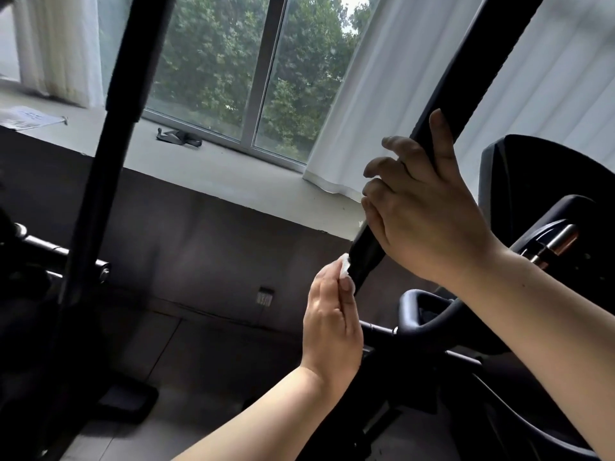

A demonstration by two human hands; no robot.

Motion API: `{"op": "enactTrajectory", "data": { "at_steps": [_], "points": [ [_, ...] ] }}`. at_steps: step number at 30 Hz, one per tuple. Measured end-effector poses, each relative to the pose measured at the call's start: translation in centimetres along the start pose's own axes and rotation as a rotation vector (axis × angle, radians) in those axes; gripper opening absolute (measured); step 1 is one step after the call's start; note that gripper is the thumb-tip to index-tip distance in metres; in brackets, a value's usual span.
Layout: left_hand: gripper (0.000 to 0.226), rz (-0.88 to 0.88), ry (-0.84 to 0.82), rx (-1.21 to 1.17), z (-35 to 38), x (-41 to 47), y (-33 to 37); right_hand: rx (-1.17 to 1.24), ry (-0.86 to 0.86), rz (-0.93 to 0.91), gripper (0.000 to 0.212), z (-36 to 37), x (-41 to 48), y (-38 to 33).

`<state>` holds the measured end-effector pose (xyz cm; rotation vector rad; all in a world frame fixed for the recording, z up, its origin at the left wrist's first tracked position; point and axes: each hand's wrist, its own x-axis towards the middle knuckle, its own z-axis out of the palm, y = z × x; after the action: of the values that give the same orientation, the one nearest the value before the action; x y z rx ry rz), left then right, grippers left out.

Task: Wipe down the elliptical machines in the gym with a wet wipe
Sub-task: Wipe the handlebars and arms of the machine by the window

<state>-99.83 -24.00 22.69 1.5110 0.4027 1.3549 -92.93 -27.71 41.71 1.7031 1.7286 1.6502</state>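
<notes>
Below the right hand [429, 214] (gripping the handlebar [466, 78]), left hand [329, 327] pinches wipe [344, 268].

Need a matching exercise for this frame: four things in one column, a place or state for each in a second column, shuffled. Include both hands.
Things:
1. right hand
2. left hand
3. wet wipe
4. black strap

Place or state:
A. lies on the window ledge
B. pinches the wet wipe
C. white, at the lower end of the handlebar
D. grips the handlebar higher up

Pairs: 1-D, 2-B, 3-C, 4-A
</notes>
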Motion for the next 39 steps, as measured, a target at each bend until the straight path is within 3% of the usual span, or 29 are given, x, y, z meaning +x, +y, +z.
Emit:
{"op": "enactTrajectory", "data": {
  "at_steps": [3, 9, 17, 22, 24, 28, 32, 36, 39],
  "points": [
    [0.045, 0.018, -0.016, 0.040, -0.7, -1.6, -1.6, 0.003, -0.017, -0.019, 0.038, 0.0, -0.4, -0.3],
    [0.043, -0.320, -0.061, 0.017, -2.9, -6.2, -5.8, -0.012, -0.042, -0.040, 0.041, 0.4, -1.1, -1.2],
    [0.038, -0.306, -0.028, -0.025, -2.5, -5.2, -4.3, -0.007, -0.017, -0.042, 0.039, 0.7, -1.4, -1.7],
    [0.037, -0.636, 0.058, -0.066, -3.0, -7.3, -8.8, 0.001, -0.009, -0.041, 0.039, 0.8, -1.6, -1.9],
    [0.035, -0.677, 0.092, -0.058, -2.7, -7.0, -8.2, 0.005, 0.006, -0.042, 0.039, 0.8, -1.6, -2.0],
    [0.030, -0.550, 0.108, -0.069, -1.6, -4.6, -3.0, 0.024, 0.010, -0.045, 0.040, 0.6, -1.6, -1.9],
    [0.026, -0.371, -0.010, -0.190, -0.7, -1.2, 3.0, 0.047, -0.023, -0.058, 0.040, 0.4, -1.9, -2.0],
    [0.040, -0.235, -0.045, -0.282, 0.2, 1.3, 4.7, 0.113, -0.091, -0.087, 0.036, -0.8, -2.2, -1.3],
    [0.047, -0.099, -0.065, -0.211, 0.3, 0.9, 3.6, 0.168, -0.130, -0.054, 0.035, -1.5, -3.0, -1.6]
  ]
}}
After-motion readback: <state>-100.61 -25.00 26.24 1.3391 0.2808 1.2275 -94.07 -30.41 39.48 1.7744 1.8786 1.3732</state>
